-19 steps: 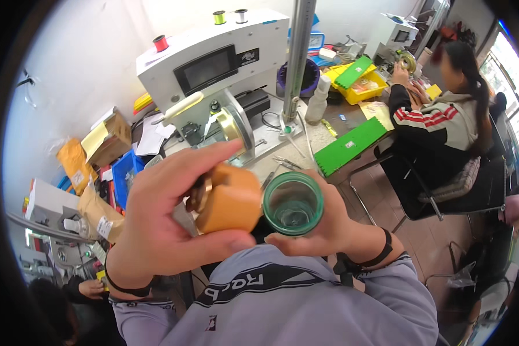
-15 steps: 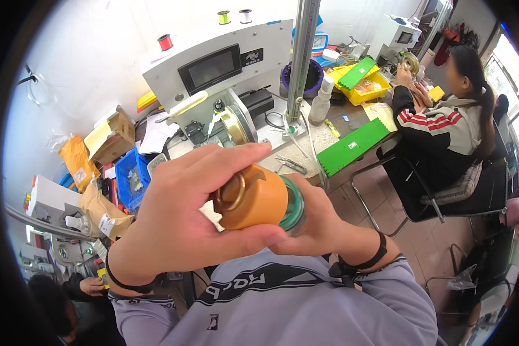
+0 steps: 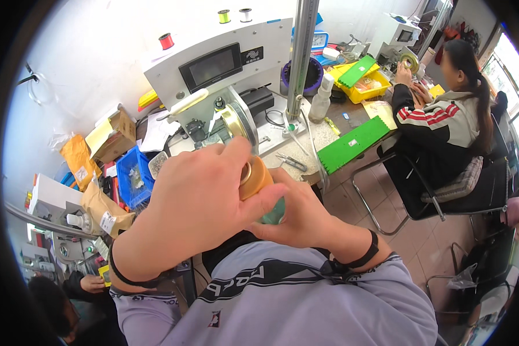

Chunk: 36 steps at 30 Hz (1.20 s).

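Observation:
Between my hands, above my lap, is a tilted bottle with an orange lid (image 3: 260, 180). The lid carries a metal ring, now mostly covered by fingers. My left hand (image 3: 193, 199) is wrapped over the lid, its thumb pressed along the near side. Closed around the greenish see-through body (image 3: 275, 213) is my right hand (image 3: 299, 214), at the lower right of the lid. Much of the bottle is hidden by both hands. Beyond them stands a white machine (image 3: 161, 75) with a dark screen (image 3: 211, 66) and a gold-coloured wheel (image 3: 236, 126).
A blue bin (image 3: 134, 179) and paper packages (image 3: 101, 205) lie to the left. Pliers (image 3: 291, 161), a spray bottle (image 3: 322, 99), a green board (image 3: 353, 144) and a yellow tray (image 3: 366, 92) lie right. A co-worker (image 3: 444, 121) sits at the right; another person's hand (image 3: 92, 283) shows lower left.
My left hand has rolled over the orange lid and hides more of it and its ring. The bottle has tipped and turned, and my right hand has shifted slightly left with it.

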Each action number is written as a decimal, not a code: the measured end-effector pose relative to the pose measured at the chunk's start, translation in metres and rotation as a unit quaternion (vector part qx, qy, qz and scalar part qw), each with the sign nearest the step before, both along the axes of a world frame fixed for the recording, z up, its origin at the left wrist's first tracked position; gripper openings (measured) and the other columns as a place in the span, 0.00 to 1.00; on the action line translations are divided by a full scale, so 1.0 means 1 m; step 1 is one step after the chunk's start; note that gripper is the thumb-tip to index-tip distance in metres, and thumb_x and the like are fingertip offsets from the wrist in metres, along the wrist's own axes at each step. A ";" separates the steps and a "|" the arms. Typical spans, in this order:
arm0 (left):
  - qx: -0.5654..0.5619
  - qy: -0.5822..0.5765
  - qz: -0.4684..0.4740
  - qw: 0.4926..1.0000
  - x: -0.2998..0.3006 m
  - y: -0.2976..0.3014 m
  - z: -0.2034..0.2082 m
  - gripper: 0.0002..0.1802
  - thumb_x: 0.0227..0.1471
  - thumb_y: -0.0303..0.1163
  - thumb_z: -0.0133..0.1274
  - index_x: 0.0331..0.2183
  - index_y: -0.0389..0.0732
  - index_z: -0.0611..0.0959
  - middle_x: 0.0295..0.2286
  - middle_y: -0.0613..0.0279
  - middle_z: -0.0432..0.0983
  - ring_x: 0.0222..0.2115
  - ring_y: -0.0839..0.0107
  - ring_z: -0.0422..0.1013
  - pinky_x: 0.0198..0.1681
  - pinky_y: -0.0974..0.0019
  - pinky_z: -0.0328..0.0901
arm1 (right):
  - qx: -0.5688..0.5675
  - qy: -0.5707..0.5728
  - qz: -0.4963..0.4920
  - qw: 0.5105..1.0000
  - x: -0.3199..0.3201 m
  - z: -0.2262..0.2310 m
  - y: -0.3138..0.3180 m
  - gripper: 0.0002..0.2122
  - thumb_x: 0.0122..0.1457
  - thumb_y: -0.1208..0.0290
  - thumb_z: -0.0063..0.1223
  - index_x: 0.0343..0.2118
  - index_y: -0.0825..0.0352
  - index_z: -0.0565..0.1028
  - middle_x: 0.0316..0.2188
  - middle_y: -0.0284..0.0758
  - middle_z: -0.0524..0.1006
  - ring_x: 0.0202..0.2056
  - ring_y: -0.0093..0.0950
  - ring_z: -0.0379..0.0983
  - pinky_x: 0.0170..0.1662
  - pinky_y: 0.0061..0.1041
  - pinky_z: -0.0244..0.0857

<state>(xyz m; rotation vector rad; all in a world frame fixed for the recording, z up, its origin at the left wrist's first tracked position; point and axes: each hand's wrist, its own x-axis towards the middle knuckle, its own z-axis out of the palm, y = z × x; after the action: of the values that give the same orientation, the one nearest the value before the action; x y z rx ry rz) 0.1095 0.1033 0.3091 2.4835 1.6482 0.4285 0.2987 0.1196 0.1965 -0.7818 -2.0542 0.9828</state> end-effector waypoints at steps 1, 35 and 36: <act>0.009 -0.042 -0.031 0.999 -0.002 0.001 -0.004 0.26 0.49 0.48 0.65 0.40 0.37 0.81 0.25 0.54 0.73 0.24 0.60 0.70 0.30 0.61 0.66 | -0.038 0.014 0.010 0.999 0.001 0.001 0.000 0.31 0.49 0.64 0.72 0.52 0.71 0.67 0.36 0.48 0.80 0.35 0.47 0.81 0.38 0.37 0.74; -0.132 -0.078 -0.109 0.982 -0.019 0.005 -0.008 0.33 0.46 0.37 0.66 0.53 0.35 0.79 0.50 0.48 0.74 0.43 0.58 0.77 0.46 0.63 0.72 | -0.017 0.008 -0.008 1.000 0.005 -0.016 -0.003 0.32 0.48 0.64 0.72 0.53 0.70 0.67 0.37 0.48 0.79 0.39 0.48 0.80 0.43 0.38 0.74; -0.087 -0.124 -0.172 0.973 -0.023 0.007 -0.017 0.34 0.46 0.41 0.67 0.52 0.35 0.79 0.46 0.49 0.76 0.40 0.59 0.77 0.43 0.63 0.72 | -0.009 0.019 -0.005 1.000 0.004 -0.017 -0.004 0.32 0.48 0.64 0.72 0.53 0.70 0.67 0.37 0.48 0.79 0.39 0.49 0.80 0.42 0.38 0.74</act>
<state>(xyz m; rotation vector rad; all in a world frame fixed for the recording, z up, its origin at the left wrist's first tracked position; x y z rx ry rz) 0.0866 0.1099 0.2920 2.4016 1.0870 0.5005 0.3024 0.1158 0.1795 -0.7760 -2.0097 1.0048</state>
